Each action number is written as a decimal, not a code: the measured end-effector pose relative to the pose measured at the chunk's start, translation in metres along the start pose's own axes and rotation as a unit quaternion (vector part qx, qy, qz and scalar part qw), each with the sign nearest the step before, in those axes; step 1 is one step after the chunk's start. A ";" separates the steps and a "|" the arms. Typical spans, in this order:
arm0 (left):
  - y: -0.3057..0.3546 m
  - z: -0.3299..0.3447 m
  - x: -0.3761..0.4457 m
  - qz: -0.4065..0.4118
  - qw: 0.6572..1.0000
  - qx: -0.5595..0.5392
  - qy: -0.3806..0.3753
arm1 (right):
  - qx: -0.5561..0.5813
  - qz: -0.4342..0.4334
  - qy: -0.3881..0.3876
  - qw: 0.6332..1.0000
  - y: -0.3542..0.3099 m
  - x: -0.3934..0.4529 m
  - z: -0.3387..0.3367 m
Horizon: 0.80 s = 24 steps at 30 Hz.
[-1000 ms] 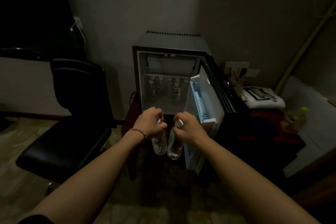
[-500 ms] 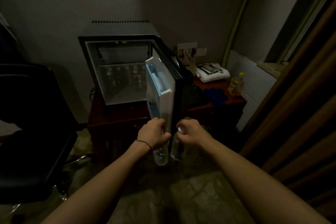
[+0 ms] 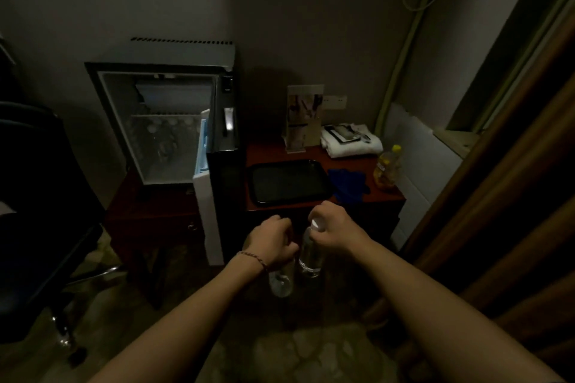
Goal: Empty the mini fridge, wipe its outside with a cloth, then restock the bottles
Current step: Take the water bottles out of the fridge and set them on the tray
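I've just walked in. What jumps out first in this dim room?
Two bare hands in the centre, the left hand and right hand, each gripping a clear plastic water bottle by its neck. Behind them at left stands the open black mini fridge, and at right an empty black tray.

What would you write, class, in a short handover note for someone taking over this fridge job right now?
Left hand: gripping a clear bottle by its top.
Right hand: gripping a second bottle by its cap.
Both bottles hang in front of the dark table, near the empty black tray.
The fridge stands open; more bottles remain on its shelf.
A blue cloth lies beside the tray.
Done: two bottles out.
Left: set these down, likely on the tray; empty the rest; wipe the outside; restock.
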State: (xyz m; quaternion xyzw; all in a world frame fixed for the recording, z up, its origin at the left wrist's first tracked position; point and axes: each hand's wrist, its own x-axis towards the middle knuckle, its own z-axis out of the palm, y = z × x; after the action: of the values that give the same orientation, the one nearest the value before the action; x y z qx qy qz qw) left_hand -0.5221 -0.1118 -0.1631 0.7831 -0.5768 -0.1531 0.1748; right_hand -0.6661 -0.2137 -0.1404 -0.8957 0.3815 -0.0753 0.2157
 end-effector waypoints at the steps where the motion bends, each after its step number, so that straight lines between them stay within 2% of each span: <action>1: 0.009 0.002 0.013 -0.014 1.000 0.007 0.015 | 0.004 -0.004 -0.002 1.000 0.012 0.005 -0.008; 11: 0.045 -0.011 0.140 -0.116 0.986 0.022 0.115 | 0.004 -0.041 -0.011 0.999 0.096 0.103 -0.053; 16: 0.037 -0.014 0.213 -0.149 0.984 0.020 0.100 | 0.005 -0.045 -0.029 0.999 0.109 0.170 -0.055; 21: 0.015 -0.004 0.286 -0.160 0.987 0.012 0.032 | 0.010 -0.036 -0.015 0.999 0.122 0.240 -0.054; 24: -0.001 0.005 0.314 -0.166 0.986 0.018 0.018 | 0.009 -0.022 -0.025 0.999 0.127 0.276 -0.057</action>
State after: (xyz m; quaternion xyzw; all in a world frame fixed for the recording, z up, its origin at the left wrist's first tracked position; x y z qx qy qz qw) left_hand -0.4333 -0.4122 -0.1796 0.8736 -0.4382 -0.1553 0.1435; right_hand -0.5731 -0.5084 -0.1545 -0.9035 0.3553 -0.0611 0.2318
